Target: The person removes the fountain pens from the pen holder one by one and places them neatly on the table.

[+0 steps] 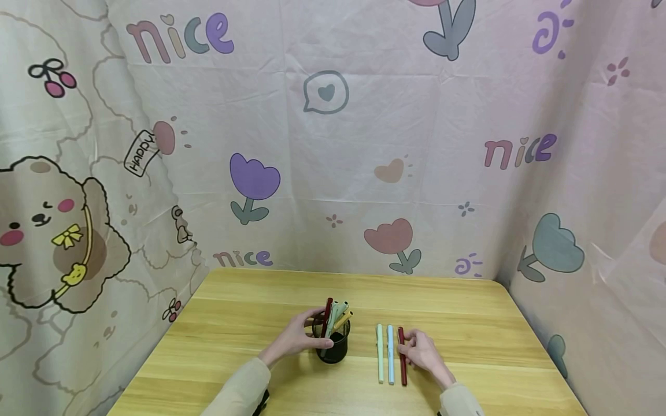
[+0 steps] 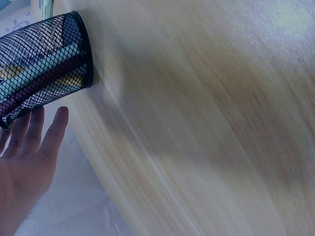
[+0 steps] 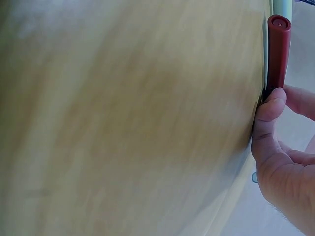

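Observation:
A black mesh pen holder (image 1: 333, 349) stands on the table with dark red, pale green and yellow pens leaning inside. My left hand (image 1: 302, 335) holds it from the left, thumb across the front and fingers behind. In the left wrist view, those fingers (image 2: 35, 130) reach up to the mesh, their ends partly hidden. On the right, my right hand (image 1: 422, 350) pinches a dark red pen (image 1: 403, 370) between thumb and fingers. A light blue pen (image 1: 391, 355) and a pale green pen (image 1: 380, 353) lie parallel to its left.
The wooden table (image 1: 250, 294) carries the holder and the row of pens near its middle. Behind it and at both sides hangs a printed cloth (image 1: 322, 150) that meets the table's back edge.

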The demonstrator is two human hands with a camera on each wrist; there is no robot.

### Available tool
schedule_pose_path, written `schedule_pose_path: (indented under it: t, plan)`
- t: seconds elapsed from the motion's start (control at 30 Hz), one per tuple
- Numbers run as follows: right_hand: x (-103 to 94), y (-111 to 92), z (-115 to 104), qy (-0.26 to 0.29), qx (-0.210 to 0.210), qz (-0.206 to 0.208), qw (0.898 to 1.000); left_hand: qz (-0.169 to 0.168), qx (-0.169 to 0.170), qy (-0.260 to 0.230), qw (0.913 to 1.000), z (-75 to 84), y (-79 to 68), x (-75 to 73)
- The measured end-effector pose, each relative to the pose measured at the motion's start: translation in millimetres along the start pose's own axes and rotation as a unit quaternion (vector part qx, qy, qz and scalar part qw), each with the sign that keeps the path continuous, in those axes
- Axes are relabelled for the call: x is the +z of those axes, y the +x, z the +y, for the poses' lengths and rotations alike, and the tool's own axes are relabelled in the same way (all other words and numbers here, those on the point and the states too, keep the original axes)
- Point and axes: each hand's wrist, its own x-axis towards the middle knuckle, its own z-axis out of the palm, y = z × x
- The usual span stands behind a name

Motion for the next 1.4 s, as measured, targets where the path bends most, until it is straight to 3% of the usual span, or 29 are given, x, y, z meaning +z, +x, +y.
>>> schedule_pose_path:
  t: [0.27, 0.4, 0.63, 0.77, 0.9, 1.03, 1.4]
  plan:
    - [-1.0, 0.9, -0.2, 0.012, 0.006, -0.003, 1.000, 0.001, -0.003, 0.006, 1.0000, 1.1, 0.0, -0.7]
    - [-0.7, 1.0, -3.6, 0.014, 0.001, 0.015, 1.000, 0.000, -0.004, 0.002, 1.0000, 1.6, -0.7, -1.3]
    - [11.5, 8.1, -29.6, 0.048, -0.090, 0.075, 0.992, 0.002, -0.008, 0.000, 1.0000, 1.1, -1.7, -2.5]
    - [23.0, 12.0, -53.0, 0.074, -0.146, 0.041, 0.986, 0.003, -0.010, 0.001, 0.9999, 0.9, -1.4, -2.8]
    - [35.2, 14.8, -72.5, 0.062, -0.193, -0.008, 0.979, 0.001, -0.007, -0.005, 1.0000, 1.0, -1.1, -2.6]
    - [45.2, 17.6, -83.3, 0.046, -0.234, -0.031, 0.971, -0.004, -0.001, -0.012, 0.9999, 1.5, -1.0, -2.2]
    - [55.2, 23.2, -89.5, 0.042, -0.252, -0.063, 0.965, -0.005, 0.012, -0.011, 0.9998, 1.0, 0.2, -0.9]
